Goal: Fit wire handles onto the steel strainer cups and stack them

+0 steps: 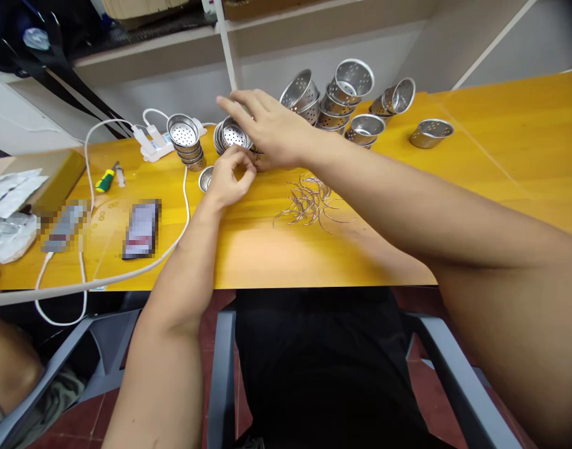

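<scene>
Right in among the perforated metal cups [234,132] now, at the far side of the counter [491,125], with both hands in close. Reaching across from the right with the right hand [271,128], fingers extended above the cups, thumb side low beside the left fingertips. Coming in from the near side with the left hand [230,178], thumb and index finger curved toward each other in a loose ring. Any grip at the meeting of the hands: cannot tell, too small and too covered.

As for direction: cups just far of the left hand, and left of the right palm. Mouths tilted up and toward the near side; long axis of the group partly hidden by fingers, so no certain reading. Nearer hand: no clear winner, with both right at the cups. Upright stack [187,143] just to the left, small cup [205,179] close beside the left hand, curved wires [309,202] to the right, on the near side of the right forearm.
</scene>
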Demonstrator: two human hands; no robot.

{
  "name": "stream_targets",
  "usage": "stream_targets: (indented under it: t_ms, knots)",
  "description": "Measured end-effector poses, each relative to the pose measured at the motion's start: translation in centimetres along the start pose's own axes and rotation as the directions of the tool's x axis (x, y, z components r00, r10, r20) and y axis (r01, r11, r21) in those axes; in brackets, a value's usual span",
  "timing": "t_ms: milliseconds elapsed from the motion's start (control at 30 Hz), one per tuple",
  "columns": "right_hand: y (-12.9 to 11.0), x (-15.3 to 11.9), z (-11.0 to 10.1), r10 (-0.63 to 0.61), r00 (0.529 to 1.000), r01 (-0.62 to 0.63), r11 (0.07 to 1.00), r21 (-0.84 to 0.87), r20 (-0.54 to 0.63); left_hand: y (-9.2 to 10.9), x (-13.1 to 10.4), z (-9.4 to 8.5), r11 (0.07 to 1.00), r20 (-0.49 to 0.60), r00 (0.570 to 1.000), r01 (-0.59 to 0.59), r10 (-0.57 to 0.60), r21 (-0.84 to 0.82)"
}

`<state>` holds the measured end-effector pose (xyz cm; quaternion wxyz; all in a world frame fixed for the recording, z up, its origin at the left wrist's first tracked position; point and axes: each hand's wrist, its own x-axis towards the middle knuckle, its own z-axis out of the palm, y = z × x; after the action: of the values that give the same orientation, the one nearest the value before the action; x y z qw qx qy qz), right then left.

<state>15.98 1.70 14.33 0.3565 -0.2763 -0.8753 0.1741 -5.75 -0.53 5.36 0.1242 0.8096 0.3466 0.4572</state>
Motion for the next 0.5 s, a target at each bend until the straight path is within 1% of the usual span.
stream_targets:
  t_ms: [33,67,133,167,200,267,333,400,467,500]
  knots:
    - [0.7,1.3,0.4,0.009,1.000,-0.009,1.000,-0.002,0.012,-0.2,0.0,0.0,1.000,-0.021,1.000,0.008,-0.008,-0.002]
    - [1.4,2.4,0.7,0.004,0.999,-0.003,0.999,-0.040,0.042,-0.3,0.0,0.0,1.000,-0.042,0.999,0.015,-0.015,-0.001]
    - [2.0,4.1,1.3,-0.040,0.987,0.070,0.977,-0.199,0.153,-0.5,0.1,-0.1,0.999,-0.066,0.997,0.032,-0.032,0.005]
    - [2.0,4.7,1.6,-0.051,0.973,0.119,0.947,-0.297,0.227,-0.6,0.1,-0.1,0.999,-0.070,0.997,0.042,-0.041,0.007]
    - [1.9,5.2,1.8,-0.035,0.953,0.155,0.910,-0.384,0.302,-0.7,0.1,-0.1,0.999,-0.072,0.996,0.052,-0.052,0.003]
    - [1.2,5.9,2.1,0.052,0.909,0.181,0.845,-0.503,0.414,-0.8,0.2,0.0,0.998,-0.079,0.995,0.065,-0.067,-0.024]
    - [0.7,6.3,2.2,0.115,0.881,0.183,0.812,-0.554,0.458,-0.9,0.3,0.1,0.996,-0.099,0.994,0.049,-0.055,-0.070]
    - [0.6,6.5,2.1,0.105,0.880,0.204,0.797,-0.569,0.463,-0.9,0.3,0.0,0.992,-0.143,0.989,0.006,-0.024,-0.124]
    - [0.9,6.7,2.0,0.094,0.883,0.220,0.784,-0.580,0.461,-1.2,0.3,-0.3,0.984,-0.238,0.971,-0.035,-0.007,-0.173]
    - [1.1,6.7,1.9,0.100,0.883,0.216,0.781,-0.586,0.459,-1.5,0.3,-0.6,0.981,-0.289,0.957,-0.028,-0.030,-0.194]
